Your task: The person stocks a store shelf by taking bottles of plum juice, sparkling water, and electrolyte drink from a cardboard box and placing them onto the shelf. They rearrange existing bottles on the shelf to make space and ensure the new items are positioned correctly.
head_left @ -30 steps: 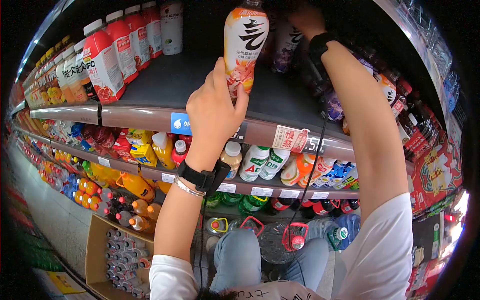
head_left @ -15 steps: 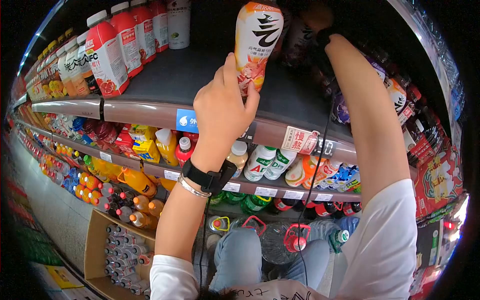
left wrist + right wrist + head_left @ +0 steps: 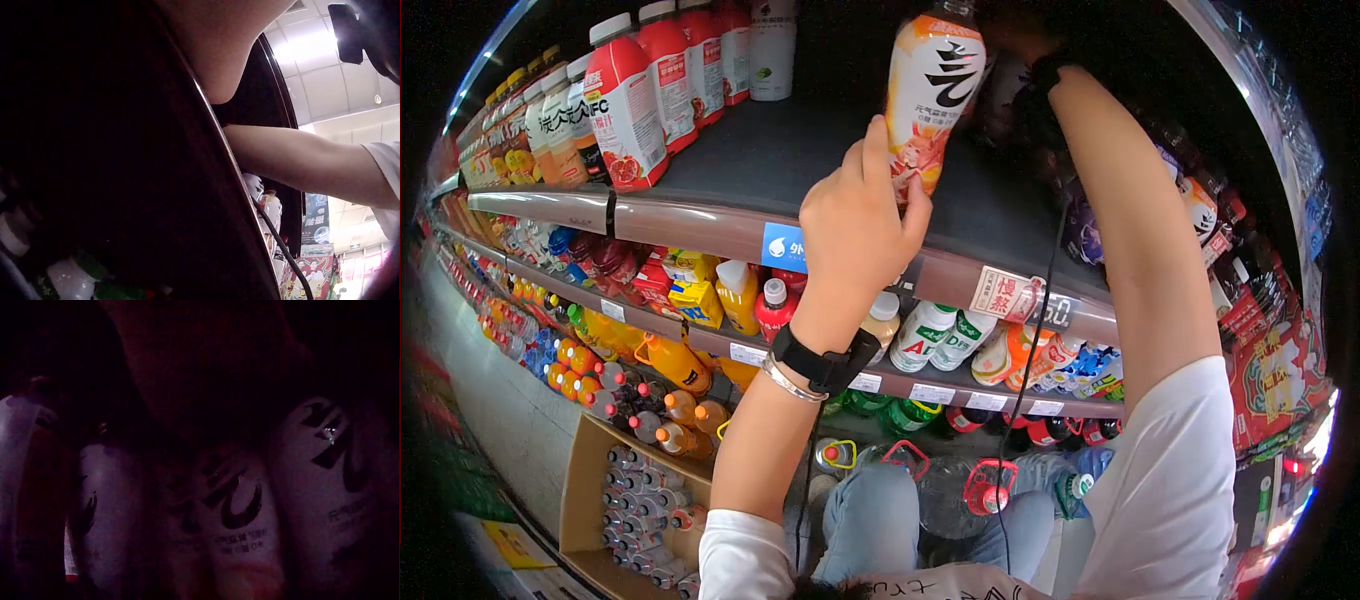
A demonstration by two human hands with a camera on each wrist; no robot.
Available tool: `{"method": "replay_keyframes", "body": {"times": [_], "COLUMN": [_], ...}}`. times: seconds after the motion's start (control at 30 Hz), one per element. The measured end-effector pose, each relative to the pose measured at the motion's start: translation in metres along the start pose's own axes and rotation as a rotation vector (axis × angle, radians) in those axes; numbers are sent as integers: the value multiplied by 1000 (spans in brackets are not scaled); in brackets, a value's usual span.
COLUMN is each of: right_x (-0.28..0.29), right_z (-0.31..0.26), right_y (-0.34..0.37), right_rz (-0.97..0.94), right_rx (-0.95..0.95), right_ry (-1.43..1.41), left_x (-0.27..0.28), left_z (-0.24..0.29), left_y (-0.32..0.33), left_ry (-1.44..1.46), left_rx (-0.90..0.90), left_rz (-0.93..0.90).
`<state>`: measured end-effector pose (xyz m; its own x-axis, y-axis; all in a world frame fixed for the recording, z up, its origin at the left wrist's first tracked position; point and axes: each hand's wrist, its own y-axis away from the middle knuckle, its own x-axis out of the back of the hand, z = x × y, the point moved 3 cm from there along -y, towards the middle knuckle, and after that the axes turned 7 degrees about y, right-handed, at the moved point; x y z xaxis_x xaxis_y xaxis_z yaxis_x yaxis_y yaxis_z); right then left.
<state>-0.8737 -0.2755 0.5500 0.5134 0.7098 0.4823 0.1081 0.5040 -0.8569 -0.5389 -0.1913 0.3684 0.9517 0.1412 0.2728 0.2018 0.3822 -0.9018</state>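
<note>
In the head view my left hand (image 3: 865, 215) holds a white and orange drink bottle (image 3: 935, 105) with bold black lettering by its lower part. The bottle stands upright, leaning slightly right, over the front of the dark upper shelf (image 3: 800, 160). My right arm reaches deep into that shelf, and the right hand (image 3: 1025, 42) is mostly lost in shadow. The right wrist view is very dark: the right hand (image 3: 206, 369) hangs over a row of similar bottles (image 3: 237, 506). I cannot tell whether its fingers grip one.
Red juice bottles (image 3: 628, 110) line the upper shelf's left side. Purple-labelled bottles (image 3: 1085, 235) stand right of the arm. Lower shelves carry many drinks, among them white bottles with green caps (image 3: 925, 335). A cardboard box (image 3: 580, 480) of bottles is on the floor. A black cable (image 3: 1035, 340) hangs across the shelf edge.
My left hand and its bottle have shifted right along the shelf. The right hand has gone deeper into the shadow at the back. The whole head view has swung slightly.
</note>
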Motion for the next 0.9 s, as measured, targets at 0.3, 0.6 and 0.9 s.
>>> {"method": "replay_keyframes", "body": {"times": [0.3,0.6,0.9], "right_x": [15,80,84], "right_z": [-9,-23,1], "right_y": [6,37,51], "right_rz": [91,-63,-194], "right_rx": [101,57,-48], "right_ry": [-89,-36,-226], "left_x": [-1,-2,-1], "left_z": [-1,0,1], "left_y": [0,1,0], "left_ry": [14,16,-7], "left_rx": [-16,6,3], "left_rz": [35,51,32]}}
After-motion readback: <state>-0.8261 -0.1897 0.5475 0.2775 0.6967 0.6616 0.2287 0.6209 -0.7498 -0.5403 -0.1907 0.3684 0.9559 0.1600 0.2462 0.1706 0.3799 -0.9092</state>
